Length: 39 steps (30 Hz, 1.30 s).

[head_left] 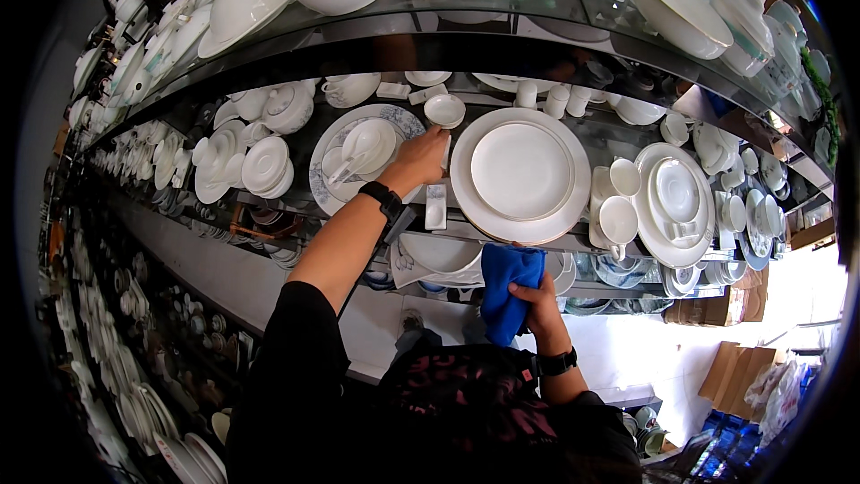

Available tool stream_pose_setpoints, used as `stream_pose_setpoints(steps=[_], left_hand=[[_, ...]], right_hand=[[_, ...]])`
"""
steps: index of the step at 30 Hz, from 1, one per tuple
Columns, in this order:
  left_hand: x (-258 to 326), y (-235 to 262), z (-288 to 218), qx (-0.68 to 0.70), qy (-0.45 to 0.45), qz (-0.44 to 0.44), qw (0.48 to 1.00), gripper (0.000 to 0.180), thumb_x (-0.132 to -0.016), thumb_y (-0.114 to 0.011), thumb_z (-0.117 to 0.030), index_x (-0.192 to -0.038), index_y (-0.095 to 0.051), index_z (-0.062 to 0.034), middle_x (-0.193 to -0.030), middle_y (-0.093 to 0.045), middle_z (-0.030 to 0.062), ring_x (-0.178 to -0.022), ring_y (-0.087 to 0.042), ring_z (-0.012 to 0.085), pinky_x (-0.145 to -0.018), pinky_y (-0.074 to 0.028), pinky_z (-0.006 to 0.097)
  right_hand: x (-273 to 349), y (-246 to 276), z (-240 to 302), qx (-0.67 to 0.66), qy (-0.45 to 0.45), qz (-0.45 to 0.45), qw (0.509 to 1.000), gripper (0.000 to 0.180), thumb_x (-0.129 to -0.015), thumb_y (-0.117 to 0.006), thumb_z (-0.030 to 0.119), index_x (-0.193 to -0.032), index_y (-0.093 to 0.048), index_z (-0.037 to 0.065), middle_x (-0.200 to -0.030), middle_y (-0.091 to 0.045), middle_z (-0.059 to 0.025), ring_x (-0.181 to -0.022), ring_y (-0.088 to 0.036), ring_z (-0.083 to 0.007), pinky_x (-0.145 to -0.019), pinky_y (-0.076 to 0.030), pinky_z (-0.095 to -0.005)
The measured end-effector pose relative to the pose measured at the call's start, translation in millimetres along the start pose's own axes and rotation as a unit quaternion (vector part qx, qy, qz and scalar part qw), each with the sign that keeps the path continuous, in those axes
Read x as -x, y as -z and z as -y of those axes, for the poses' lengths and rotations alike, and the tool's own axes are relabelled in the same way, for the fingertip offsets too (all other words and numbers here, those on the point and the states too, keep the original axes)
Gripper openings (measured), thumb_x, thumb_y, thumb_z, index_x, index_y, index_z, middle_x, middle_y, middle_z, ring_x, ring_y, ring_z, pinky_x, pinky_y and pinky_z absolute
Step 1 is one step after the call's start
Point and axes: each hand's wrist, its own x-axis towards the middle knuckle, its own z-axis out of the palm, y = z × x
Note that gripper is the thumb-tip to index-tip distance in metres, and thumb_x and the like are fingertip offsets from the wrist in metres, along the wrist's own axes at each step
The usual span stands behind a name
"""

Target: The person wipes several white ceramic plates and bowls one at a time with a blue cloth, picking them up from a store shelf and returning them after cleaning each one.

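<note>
My left hand (425, 159) reaches over the glass shelf, fingers curled and partly hidden from view. A sliver of something white (446, 152) shows at its fingers; its kind cannot be made out. Just beyond the fingertips sits a small white bowl (444, 109). Below the hand lies a small rectangular white dish (436, 207). My right hand (536, 301), nearer my body, grips a bunched blue cloth (511, 291) in front of the shelf edge. Between and beyond the hands rests a large white plate stack (522, 170) with thin gold rims.
Left of my wrist, a patterned plate (330, 145) bears a bowl and a spoon (351, 168). White cups (618, 220) and more stacked plates (676, 193) stand at the right. An upper shelf edge (430, 49) runs across above. Cardboard boxes (736, 378) lie on the floor at right.
</note>
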Motion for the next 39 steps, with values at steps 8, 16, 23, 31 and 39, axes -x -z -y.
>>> stream_pose_setpoints(steps=[8,16,23,31,39], left_hand=[[14,28,-11,-0.029,0.047,0.019,0.998,0.074,-0.064,-0.077,-0.013,-0.128,-0.045,0.0006,-0.130,-0.045,0.0196,-0.106,-0.058,0.0383,-0.083,-0.053,0.043],[139,20,-12,0.615,0.051,-0.050,0.785,0.084,-0.066,-0.085,-0.010,-0.136,-0.041,-0.0003,-0.124,-0.053,0.0075,-0.089,-0.059,0.0132,-0.073,-0.053,0.027],[224,-4,-29,0.748,-0.021,-0.093,0.657,0.087,-0.072,-0.082,-0.007,-0.143,-0.031,-0.0004,-0.113,-0.055,0.0046,-0.095,-0.056,0.0122,-0.085,-0.049,0.031],[265,-10,1,0.736,-0.010,-0.188,0.650,0.089,-0.070,-0.081,-0.002,-0.143,-0.031,0.0019,-0.129,-0.043,0.0051,-0.102,-0.055,0.0146,-0.091,-0.046,0.031],[285,5,22,0.772,0.024,-0.216,0.598,0.088,-0.070,-0.079,0.003,-0.141,-0.026,-0.0059,-0.131,-0.041,0.0081,-0.104,-0.060,0.0201,-0.084,-0.053,0.031]], right_hand=[[-2,-4,-7,0.010,-0.016,-0.002,1.000,0.079,-0.071,-0.067,-0.005,-0.143,-0.034,0.002,-0.120,-0.057,-0.0154,-0.105,-0.059,-0.0272,-0.093,-0.048,-0.0399],[-5,-46,-6,0.106,0.091,0.019,0.990,0.077,-0.067,-0.072,-0.009,-0.135,-0.037,0.004,-0.122,-0.054,-0.0125,-0.112,-0.055,-0.0247,-0.097,-0.045,-0.0389],[-46,-122,-24,0.317,0.257,0.093,0.908,0.047,-0.073,-0.067,-0.007,-0.117,-0.053,0.002,-0.113,-0.058,-0.0086,-0.102,-0.058,-0.0176,-0.090,-0.047,-0.0313],[-51,-162,-52,0.403,0.259,0.160,0.863,0.033,-0.073,-0.066,-0.006,-0.105,-0.062,0.001,-0.101,-0.065,-0.0080,-0.092,-0.062,-0.0171,-0.083,-0.048,-0.0289],[-56,-189,-56,0.404,0.180,0.158,0.883,0.038,-0.069,-0.069,-0.006,-0.105,-0.062,0.002,-0.099,-0.066,-0.0068,-0.091,-0.062,-0.0163,-0.085,-0.048,-0.0306]])
